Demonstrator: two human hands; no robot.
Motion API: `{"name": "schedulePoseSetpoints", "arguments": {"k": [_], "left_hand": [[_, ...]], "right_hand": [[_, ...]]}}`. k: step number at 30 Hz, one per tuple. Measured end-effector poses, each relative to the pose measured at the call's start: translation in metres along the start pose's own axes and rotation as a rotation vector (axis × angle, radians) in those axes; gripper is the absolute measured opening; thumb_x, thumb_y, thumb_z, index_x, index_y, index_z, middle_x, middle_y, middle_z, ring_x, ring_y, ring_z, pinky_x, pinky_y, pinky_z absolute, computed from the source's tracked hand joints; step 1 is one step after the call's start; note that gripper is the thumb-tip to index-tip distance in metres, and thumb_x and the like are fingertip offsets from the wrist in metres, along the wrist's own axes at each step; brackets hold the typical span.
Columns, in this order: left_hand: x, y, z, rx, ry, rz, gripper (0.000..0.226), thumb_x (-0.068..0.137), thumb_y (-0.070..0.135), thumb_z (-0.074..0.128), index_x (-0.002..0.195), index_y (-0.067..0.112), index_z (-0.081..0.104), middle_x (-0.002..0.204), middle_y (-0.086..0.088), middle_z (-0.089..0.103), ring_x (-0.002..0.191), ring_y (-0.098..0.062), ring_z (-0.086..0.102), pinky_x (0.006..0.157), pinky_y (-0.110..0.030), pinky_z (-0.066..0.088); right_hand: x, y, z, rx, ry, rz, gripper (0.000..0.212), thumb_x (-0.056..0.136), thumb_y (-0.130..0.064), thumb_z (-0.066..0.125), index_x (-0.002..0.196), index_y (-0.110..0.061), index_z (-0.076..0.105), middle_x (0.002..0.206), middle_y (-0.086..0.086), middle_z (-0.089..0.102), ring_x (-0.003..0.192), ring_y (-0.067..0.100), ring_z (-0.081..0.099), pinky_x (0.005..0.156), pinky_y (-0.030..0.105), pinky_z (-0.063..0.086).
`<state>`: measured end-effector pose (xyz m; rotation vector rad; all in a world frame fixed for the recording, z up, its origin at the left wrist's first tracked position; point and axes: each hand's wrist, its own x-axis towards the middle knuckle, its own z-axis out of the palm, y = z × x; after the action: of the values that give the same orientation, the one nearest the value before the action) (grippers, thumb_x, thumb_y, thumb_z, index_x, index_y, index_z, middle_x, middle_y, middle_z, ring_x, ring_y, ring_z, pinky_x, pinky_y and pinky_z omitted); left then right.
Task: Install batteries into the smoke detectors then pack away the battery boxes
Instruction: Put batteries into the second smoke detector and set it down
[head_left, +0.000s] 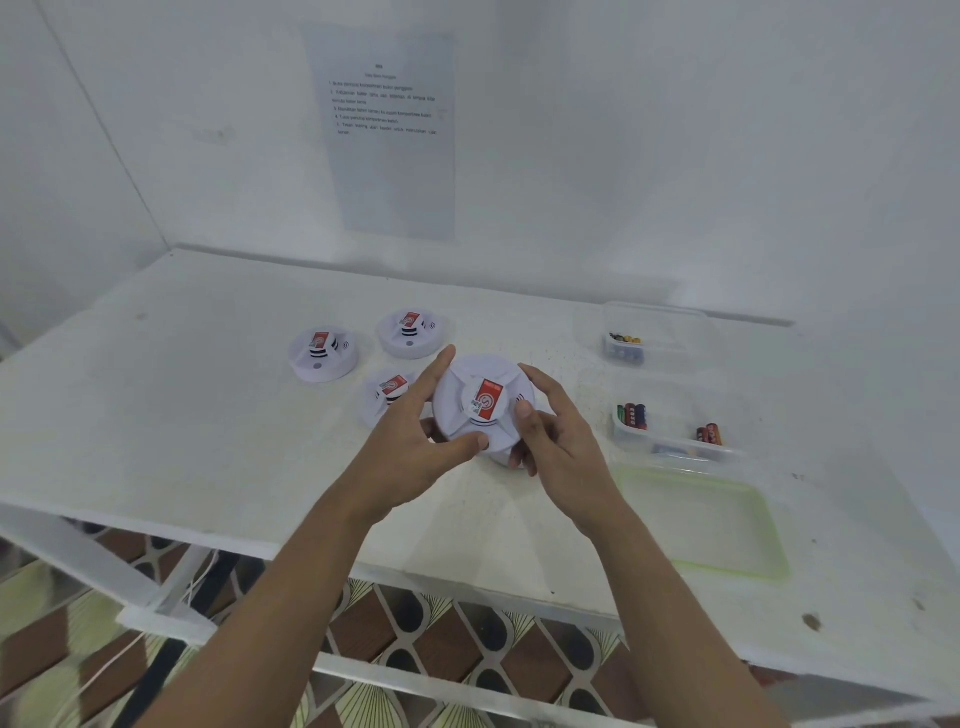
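Hands held a round white smoke detector (480, 402) above the table (208, 415): left hand (415, 447) and right hand (558, 441) gripped its rim, red label facing up, tilted.

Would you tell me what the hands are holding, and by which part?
One smoke detector, held by its round rim: left hand on its left side, right hand on its right.

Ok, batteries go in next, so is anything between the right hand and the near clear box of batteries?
Nothing visible: only bare white table separates the right hand from the near clear plastic box of batteries, which looks uncovered. That hand and the left hand hold the round white smoke detector.
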<state>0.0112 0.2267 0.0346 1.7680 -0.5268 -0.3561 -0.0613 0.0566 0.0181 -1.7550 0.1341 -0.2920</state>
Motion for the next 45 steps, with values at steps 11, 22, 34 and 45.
{"name": "schedulePoseSetpoints", "arguments": {"k": [11,22,34,45], "left_hand": [[-0.005,-0.003,-0.006,-0.005,-0.010,0.016,0.082,0.083,0.024,0.079,0.149,0.044,0.033,0.122,0.041,0.050,0.102,0.008,0.062,0.064,-0.022,0.056],[-0.005,-0.006,-0.005,-0.038,-0.020,0.010,0.063,0.089,0.015,0.073,0.141,0.034,0.042,0.126,0.010,0.058,0.092,-0.006,0.069,0.067,-0.029,0.059],[0.019,-0.002,0.015,0.029,-0.040,0.036,0.066,0.086,0.023,0.076,0.140,0.040,0.041,0.125,0.010,0.061,0.096,-0.009,0.070,0.073,-0.028,0.059],[0.050,0.007,0.036,0.037,-0.016,0.056,0.067,0.086,0.023,0.076,0.141,0.037,0.041,0.126,0.013,0.062,0.104,-0.005,0.067,0.082,-0.034,0.060]], "right_hand": [[0.000,0.002,0.004,-0.003,0.004,0.011,0.052,0.096,-0.051,0.048,0.145,-0.034,0.045,0.086,-0.009,0.072,0.068,0.007,0.061,0.065,0.021,0.048],[-0.008,-0.005,-0.008,0.018,-0.114,0.014,0.051,0.100,-0.020,0.060,0.142,-0.040,0.038,0.121,0.002,0.066,0.079,-0.004,0.063,0.065,0.014,0.049],[0.004,0.002,-0.041,-0.038,-0.096,0.039,0.059,0.099,-0.027,0.064,0.150,-0.038,0.037,0.115,-0.004,0.070,0.078,0.000,0.061,0.066,0.016,0.049],[0.035,0.009,-0.074,-0.038,-0.114,0.049,0.060,0.097,-0.034,0.066,0.149,-0.044,0.037,0.107,-0.004,0.071,0.081,0.006,0.066,0.067,0.017,0.049]]}}
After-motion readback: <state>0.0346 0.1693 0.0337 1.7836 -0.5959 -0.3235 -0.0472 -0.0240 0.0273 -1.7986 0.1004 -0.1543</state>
